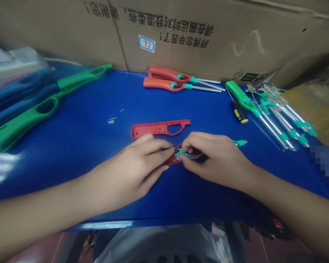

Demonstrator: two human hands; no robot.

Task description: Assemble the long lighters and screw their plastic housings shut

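My left hand [137,166] is closed around a red lighter shell half [170,160], its fingers covering most of the handle end. My right hand [212,155] pinches at a teal trigger piece [184,153] lying inside that shell, where thin wires also show. Beyond the right knuckles a teal tip [239,143] sticks out; the tube between is hidden by the hand. Just behind both hands lies a second red shell half [145,130], hollow side up, with a finger loop at its right end.
Two assembled red-orange lighters [161,84] lie near the cardboard box [181,54]. Green shells [24,120] and blue shells [22,87] are piled at left. Small screws [111,121] sit mid-table. At right are a screwdriver [239,111], a green lighter [242,96] and metal tubes [286,117].
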